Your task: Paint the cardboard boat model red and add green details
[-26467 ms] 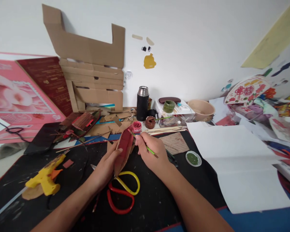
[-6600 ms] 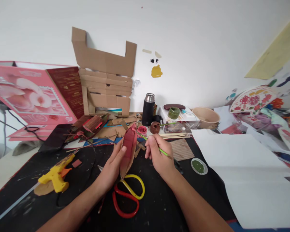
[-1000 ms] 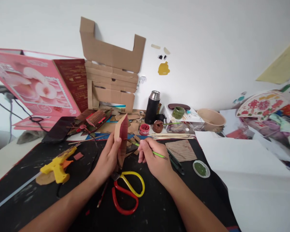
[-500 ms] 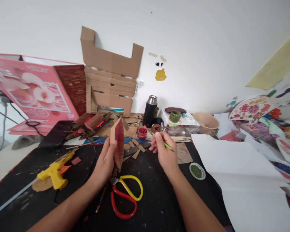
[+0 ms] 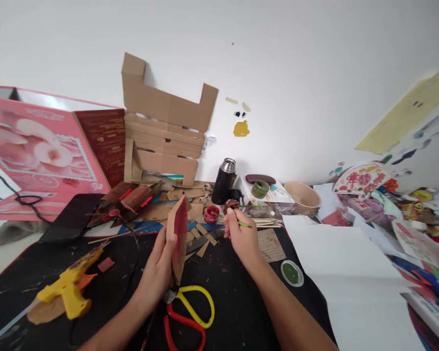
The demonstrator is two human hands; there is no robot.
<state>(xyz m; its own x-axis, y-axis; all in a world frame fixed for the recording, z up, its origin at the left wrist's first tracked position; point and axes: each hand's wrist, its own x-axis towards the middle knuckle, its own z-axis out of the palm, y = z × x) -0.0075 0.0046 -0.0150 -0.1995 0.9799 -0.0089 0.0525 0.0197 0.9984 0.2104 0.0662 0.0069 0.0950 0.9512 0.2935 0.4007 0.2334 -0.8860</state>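
My left hand (image 5: 157,265) grips an upright cardboard piece (image 5: 180,239), its right face painted red. Pinched in the fingers of my right hand (image 5: 243,241) is a thin green paintbrush (image 5: 245,224). Its front end points left to a small jar of red paint (image 5: 212,214); whether the bristles are in the paint, I cannot tell. Just behind the right fingers stands a jar of brown paint (image 5: 232,204), with a second green brush (image 5: 252,206) across it. Scissors (image 5: 195,309) with one yellow and one red handle lie below the cardboard piece.
A yellow glue gun (image 5: 69,290) lies at left, near a pink box (image 5: 47,146). A black thermos (image 5: 224,183) stands at the back among cardboard scraps. On the right are a lid with green paint (image 5: 291,273), a corrugated cardboard piece (image 5: 272,245) and white paper (image 5: 340,273).
The view has tilted up slightly, so things sit lower in the picture. My right hand has shifted a little towards the red jar with the paintbrush; my left hand keeps its hold.
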